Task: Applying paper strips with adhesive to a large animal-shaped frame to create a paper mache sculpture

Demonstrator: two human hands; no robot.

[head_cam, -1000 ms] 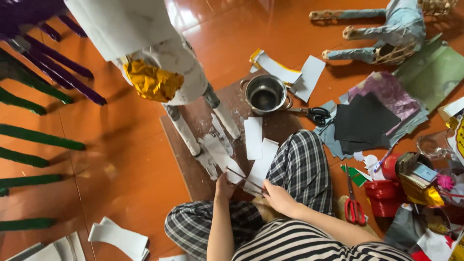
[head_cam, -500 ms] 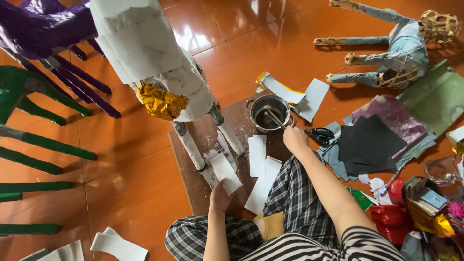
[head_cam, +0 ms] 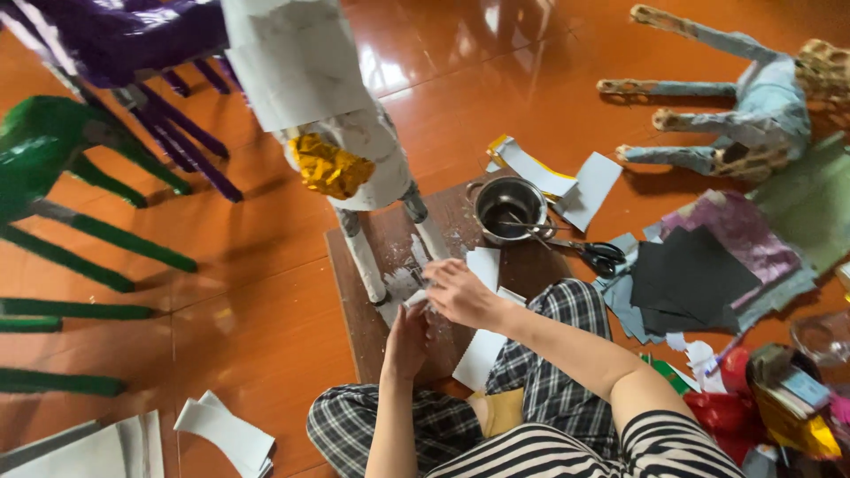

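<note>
I sit on the floor with a brown board (head_cam: 376,305) in front of my knees. On it stands a tall white paper-covered figure (head_cam: 310,88) with thin legs (head_cam: 363,257). My left hand (head_cam: 405,341) holds one end of a white paper strip (head_cam: 414,299) just beside the nearest leg. My right hand (head_cam: 456,292) grips the same strip from above, fingers curled at its upper end. More white strips (head_cam: 482,264) lie on the board and across my checked trouser leg. A small metal pot (head_cam: 507,208) with dark liquid and a stick in it stands at the board's far edge.
Black-handled scissors (head_cam: 595,257) lie right of the pot. Black and purple paper sheets (head_cam: 686,279) are spread at the right, with a blue-grey figure (head_cam: 753,115) lying beyond. Purple (head_cam: 133,35) and green (head_cam: 44,150) figures stand at the left. White paper pieces (head_cam: 226,432) lie lower left.
My right hand left my lap, reached to the pot half a second ago, and has come back to the strip by the leg. My left hand stayed at the strip.
</note>
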